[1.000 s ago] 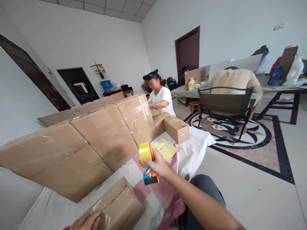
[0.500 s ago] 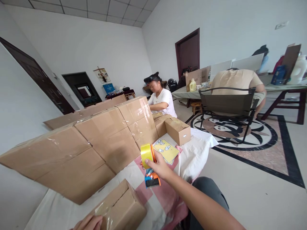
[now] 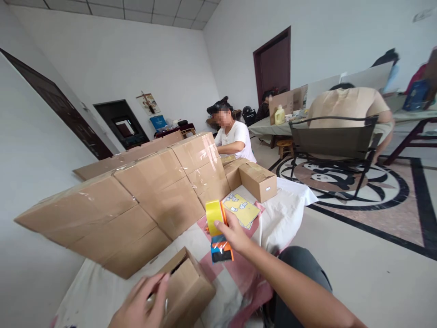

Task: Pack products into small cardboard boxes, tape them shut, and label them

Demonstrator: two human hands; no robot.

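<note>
Wears dark grey legwear (image 3: 309,273), bluish in tone, smoothly rounded over the knee (image 3: 295,255) (too shadowed lower down to read the weave). Shows a bare right hand (image 3: 236,232) and a slender bare right forearm (image 3: 290,278), plus an equally bare left hand (image 3: 141,300), slightly blurred.

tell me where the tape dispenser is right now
In the head view, the tape dispenser is just below centre, held in the right grip, lower left of the yellow sheet and upper right of the nearest cardboard box.
</note>
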